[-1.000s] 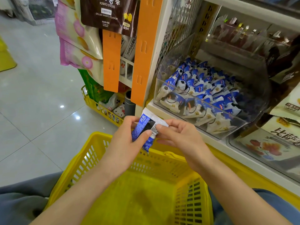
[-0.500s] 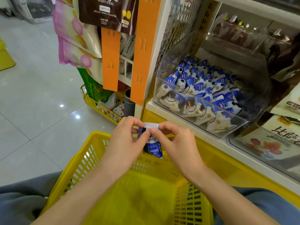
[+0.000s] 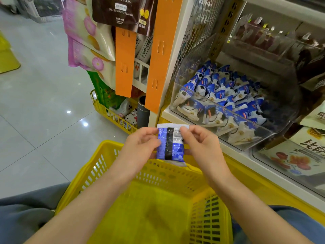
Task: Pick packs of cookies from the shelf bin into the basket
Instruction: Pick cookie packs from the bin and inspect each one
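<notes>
Both hands are closed on one small blue-and-white foil pack of cookies [image 3: 169, 147]. The left hand [image 3: 140, 145] pinches its upper left corner and the right hand [image 3: 198, 143] its upper right, by the crimped top seal. The pack hangs upright between them with its back seam facing the camera. It is held in the air in front of the far wall of the yellow slotted plastic basket [image 3: 149, 208], which appears to rest on the person's lap. From this angle it is hard to tell whether the pack's lower edge is over the basket's inside or just past its far rim. That is the main risk: if it is released here without first being drawn back toward the body, it could land on the rim and fall into the gap between the basket and the white shelf [image 3: 233, 161]. The foil looks slick and only fingertips hold it, so it could also slip out on one side and swing. Pulling the two corners apart might split the seal. The clear plastic shelf bin [image 3: 260, 138], up and to the right, holds a heap of matching packs [image 3: 226, 95]. A hasty reach into it could tip the unsteadied basket.
</notes>
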`<state>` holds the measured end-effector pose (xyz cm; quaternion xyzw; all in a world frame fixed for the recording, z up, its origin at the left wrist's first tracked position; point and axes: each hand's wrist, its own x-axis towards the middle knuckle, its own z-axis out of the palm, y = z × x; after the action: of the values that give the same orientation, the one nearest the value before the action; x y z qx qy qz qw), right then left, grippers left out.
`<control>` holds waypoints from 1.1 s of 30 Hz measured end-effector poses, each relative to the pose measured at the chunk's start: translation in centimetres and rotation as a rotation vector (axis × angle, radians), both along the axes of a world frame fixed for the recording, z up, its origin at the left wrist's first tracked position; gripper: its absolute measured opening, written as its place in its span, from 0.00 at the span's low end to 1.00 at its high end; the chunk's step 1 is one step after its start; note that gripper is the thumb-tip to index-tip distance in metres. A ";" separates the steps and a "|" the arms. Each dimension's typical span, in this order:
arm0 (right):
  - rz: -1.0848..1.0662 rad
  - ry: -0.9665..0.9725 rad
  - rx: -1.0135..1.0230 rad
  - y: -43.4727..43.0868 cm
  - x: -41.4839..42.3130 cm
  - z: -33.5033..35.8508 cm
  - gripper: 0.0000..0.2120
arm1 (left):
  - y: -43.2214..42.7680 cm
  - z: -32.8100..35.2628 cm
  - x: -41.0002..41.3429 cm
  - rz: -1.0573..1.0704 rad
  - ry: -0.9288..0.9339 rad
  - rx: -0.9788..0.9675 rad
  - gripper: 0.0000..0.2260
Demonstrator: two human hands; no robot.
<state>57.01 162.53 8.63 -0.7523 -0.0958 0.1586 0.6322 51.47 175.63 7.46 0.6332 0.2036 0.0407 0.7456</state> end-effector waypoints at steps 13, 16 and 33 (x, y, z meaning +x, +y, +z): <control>0.194 0.158 -0.038 -0.3 0.2 0.9 0.11 | 0.7 -0.5 -0.2 0.092 -0.173 0.262 0.24; 0.216 0.128 -0.125 -0.8 0.8 1.5 0.11 | 0.9 0.2 -0.5 -0.126 -0.281 0.597 0.25; 0.166 0.284 0.164 -0.7 0.6 0.8 0.15 | 0.4 -1.0 -1.4 -0.124 -0.232 0.859 0.23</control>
<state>57.59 161.87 9.40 -0.6579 -0.0801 0.3065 0.6833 50.10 176.06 6.50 0.8877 0.0448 0.1477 0.4339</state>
